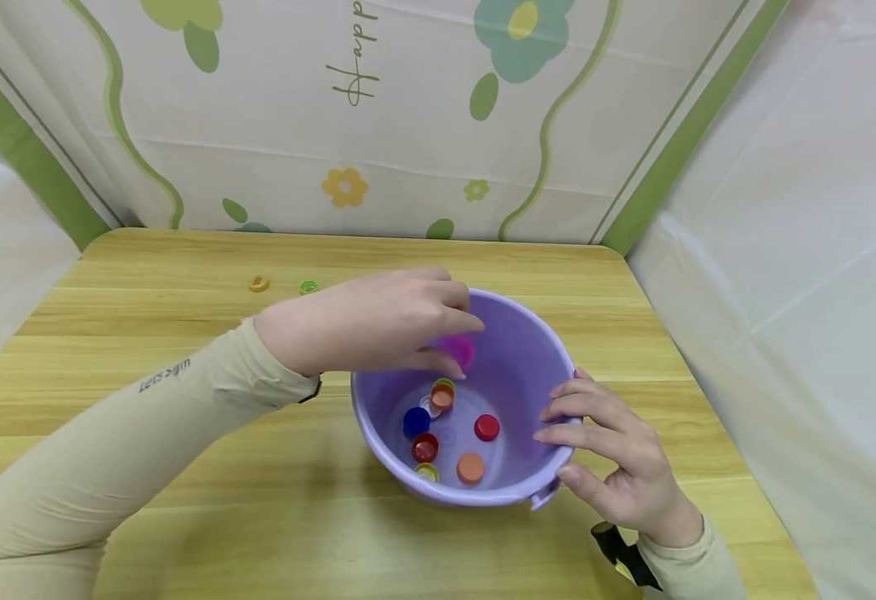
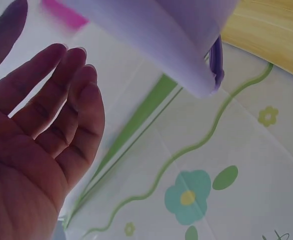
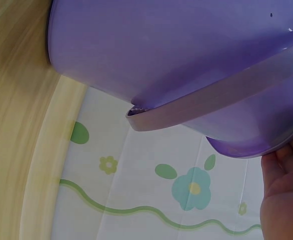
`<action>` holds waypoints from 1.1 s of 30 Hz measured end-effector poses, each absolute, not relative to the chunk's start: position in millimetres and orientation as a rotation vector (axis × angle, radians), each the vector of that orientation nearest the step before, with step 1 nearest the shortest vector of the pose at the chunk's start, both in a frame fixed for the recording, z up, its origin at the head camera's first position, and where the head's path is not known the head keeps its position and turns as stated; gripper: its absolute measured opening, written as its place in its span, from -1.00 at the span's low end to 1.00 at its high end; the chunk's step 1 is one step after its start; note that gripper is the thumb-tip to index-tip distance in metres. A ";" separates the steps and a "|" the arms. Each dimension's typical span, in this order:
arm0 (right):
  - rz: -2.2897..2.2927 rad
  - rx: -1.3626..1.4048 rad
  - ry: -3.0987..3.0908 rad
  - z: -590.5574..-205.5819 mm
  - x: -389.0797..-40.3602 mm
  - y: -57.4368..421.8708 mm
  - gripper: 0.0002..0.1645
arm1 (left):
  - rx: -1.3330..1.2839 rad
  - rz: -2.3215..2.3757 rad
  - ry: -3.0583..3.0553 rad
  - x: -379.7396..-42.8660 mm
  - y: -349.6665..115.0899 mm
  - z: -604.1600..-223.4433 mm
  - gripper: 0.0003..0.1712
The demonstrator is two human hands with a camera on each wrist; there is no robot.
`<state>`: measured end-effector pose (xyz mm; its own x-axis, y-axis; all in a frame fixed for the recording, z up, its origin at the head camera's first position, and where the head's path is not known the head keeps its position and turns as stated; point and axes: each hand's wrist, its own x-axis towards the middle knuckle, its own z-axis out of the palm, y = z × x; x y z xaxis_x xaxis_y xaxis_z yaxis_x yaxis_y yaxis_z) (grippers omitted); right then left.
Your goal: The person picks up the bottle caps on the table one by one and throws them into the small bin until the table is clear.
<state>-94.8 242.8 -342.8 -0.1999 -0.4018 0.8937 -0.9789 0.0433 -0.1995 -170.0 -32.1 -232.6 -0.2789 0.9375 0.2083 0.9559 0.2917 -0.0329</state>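
A purple bucket (image 1: 475, 499) stands on the table, tipped slightly toward the viewer. My left hand (image 1: 388, 321) reaches over its rim from the left, thumb and fingers spread apart. Just below the fingertips a pink bottle cap (image 1: 458, 351) is inside the bucket; in the left wrist view the same pink cap (image 2: 69, 15) is blurred and apart from the fingers. With fingers inside and thumb outside, my right hand (image 1: 621, 454) grips the bucket's right rim. On the bottom lie several caps, among them a blue cap (image 1: 417, 422), a red cap (image 1: 487, 427) and an orange cap (image 1: 471, 468).
Behind the left forearm, a yellow-orange cap (image 1: 258, 284) and a green cap (image 1: 308, 287) lie on the wooden table (image 1: 182, 508). A flower-printed curtain (image 1: 415, 125) hangs behind the table. The bucket's handle (image 3: 186, 111) hangs down its outside.
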 end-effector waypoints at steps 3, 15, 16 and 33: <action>1.138 1.410 -1.678 -342.5 -94.7 242.7 -0.68 | -1.763 -0.120 -2.368 -169.5 -31.3 -234.0 -0.51; 1.144 1.415 -1.670 -342.2 -94.6 242.4 -0.68 | -1.750 -0.130 -2.403 -170.6 -37.6 -233.9 -0.52; 1.143 1.413 -1.667 -342.4 -94.7 242.4 -0.68 | -1.746 -0.135 -2.410 -171.1 -38.6 -234.0 -0.53; 1.145 1.411 -1.657 -342.8 -94.7 241.9 -0.67 | -1.691 -0.248 -2.418 -185.8 -66.0 -237.0 -0.58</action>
<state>-94.7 241.9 -342.8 -0.1913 -0.3927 0.8995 -0.9803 0.0300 -0.1954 -185.8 -66.0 -237.0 -0.3368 0.9101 0.2414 0.9402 0.3391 0.0334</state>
